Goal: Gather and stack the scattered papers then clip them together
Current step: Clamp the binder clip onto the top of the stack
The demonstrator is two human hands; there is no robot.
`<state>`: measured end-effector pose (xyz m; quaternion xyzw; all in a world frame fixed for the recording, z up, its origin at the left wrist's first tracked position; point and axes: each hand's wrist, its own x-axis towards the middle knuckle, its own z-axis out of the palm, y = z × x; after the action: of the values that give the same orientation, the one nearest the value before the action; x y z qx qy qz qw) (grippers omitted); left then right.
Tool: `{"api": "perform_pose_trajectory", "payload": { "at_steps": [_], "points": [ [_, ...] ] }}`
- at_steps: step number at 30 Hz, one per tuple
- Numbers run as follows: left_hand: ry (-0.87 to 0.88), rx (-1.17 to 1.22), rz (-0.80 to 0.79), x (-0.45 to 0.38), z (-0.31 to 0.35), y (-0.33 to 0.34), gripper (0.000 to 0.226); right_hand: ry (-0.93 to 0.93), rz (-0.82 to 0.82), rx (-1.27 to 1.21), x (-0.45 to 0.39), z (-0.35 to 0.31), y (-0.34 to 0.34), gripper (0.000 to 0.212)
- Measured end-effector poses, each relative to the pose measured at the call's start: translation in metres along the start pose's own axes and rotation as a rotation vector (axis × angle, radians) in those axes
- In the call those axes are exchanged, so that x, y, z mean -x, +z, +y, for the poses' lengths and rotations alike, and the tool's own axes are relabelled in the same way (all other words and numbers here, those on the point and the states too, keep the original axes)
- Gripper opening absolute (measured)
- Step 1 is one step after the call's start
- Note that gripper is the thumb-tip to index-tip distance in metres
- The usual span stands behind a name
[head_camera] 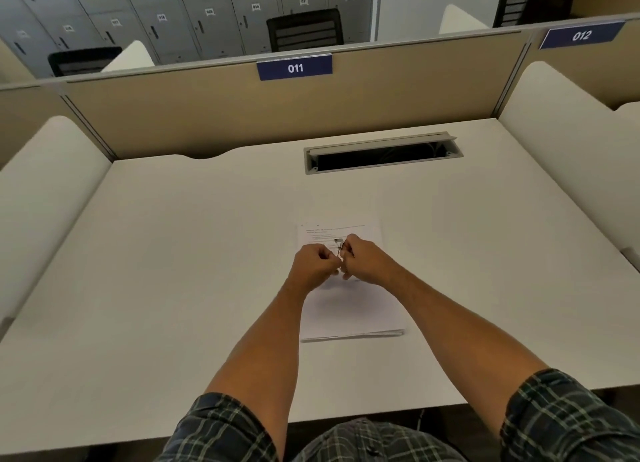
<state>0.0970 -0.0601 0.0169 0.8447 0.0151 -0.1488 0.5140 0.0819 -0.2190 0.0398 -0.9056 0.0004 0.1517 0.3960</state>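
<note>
Papers (349, 309) already squared on counter (173, 253); my left hand (313, 265) and right hand (363, 259) both pinch the clip (338, 246), likely prying it open.

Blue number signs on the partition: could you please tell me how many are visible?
2. Sign 011 hangs on the top edge of the beige partition, straight ahead; sign 012 is on the next section, far right. Others may lie out of frame.
</note>
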Motion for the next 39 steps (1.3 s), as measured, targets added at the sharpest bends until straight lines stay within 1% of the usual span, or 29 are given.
{"api": "perform_pose_trajectory", "payload": {
  "at_steps": [3, 5, 7, 9, 14, 18, 21, 25, 28, 31, 32, 34, 36, 37, 39],
  "points": [
    [0.016, 0.004, 0.048, 0.004, -0.002, 0.002, 0.007, -0.046, 0.056, 0.061, 0.002, 0.003, 0.001, 0.007],
    [0.028, 0.028, 0.087, 0.006, -0.003, 0.001, 0.008, -0.037, 0.091, 0.091, 0.002, 0.007, 0.002, 0.009],
    [0.031, 0.086, 0.128, 0.007, -0.005, -0.001, 0.008, -0.009, 0.129, 0.042, 0.001, 0.012, 0.002, 0.012],
    [0.009, 0.166, 0.158, 0.006, -0.008, -0.006, 0.009, -0.011, 0.152, -0.087, 0.001, 0.017, 0.0, 0.013],
    [-0.073, 0.362, 0.109, 0.005, -0.009, -0.015, 0.013, 0.002, 0.11, -0.357, 0.004, 0.026, -0.007, 0.017],
    [-0.119, 0.518, 0.094, 0.003, -0.002, -0.015, 0.022, -0.007, 0.034, -0.536, 0.009, 0.031, -0.006, 0.014],
    [-0.176, 0.588, 0.097, -0.001, 0.006, -0.015, 0.022, -0.043, -0.004, -0.632, 0.011, 0.032, -0.004, 0.01],
    [-0.271, 0.604, 0.114, -0.004, 0.017, -0.015, 0.006, -0.093, -0.061, -0.719, 0.014, 0.035, 0.0, 0.007],
    [-0.292, 0.562, 0.126, -0.007, 0.022, -0.011, 0.015, -0.121, -0.052, -0.742, 0.015, 0.033, 0.005, 0.012],
    [-0.238, 0.494, 0.106, -0.008, 0.028, -0.004, 0.012, -0.137, 0.039, -0.764, 0.012, 0.03, 0.01, 0.016],
    [-0.209, 0.508, 0.078, -0.008, 0.03, -0.003, 0.015, -0.141, 0.081, -0.776, 0.01, 0.029, 0.011, 0.014],
    [-0.145, 0.594, -0.01, -0.005, 0.032, -0.002, 0.028, -0.133, 0.167, -0.809, 0.008, 0.027, 0.01, 0.012],
    [-0.055, 0.638, -0.109, -0.002, 0.031, -0.002, 0.029, -0.12, 0.229, -0.846, 0.007, 0.027, 0.007, 0.012],
    [-0.007, 0.613, -0.138, -0.001, 0.029, -0.002, 0.028, -0.115, 0.244, -0.848, 0.006, 0.028, 0.006, 0.012],
    [0.06, 0.513, -0.126, -0.001, 0.028, -0.003, 0.03, -0.109, 0.255, -0.802, 0.006, 0.031, 0.006, 0.009]
  ]
}}
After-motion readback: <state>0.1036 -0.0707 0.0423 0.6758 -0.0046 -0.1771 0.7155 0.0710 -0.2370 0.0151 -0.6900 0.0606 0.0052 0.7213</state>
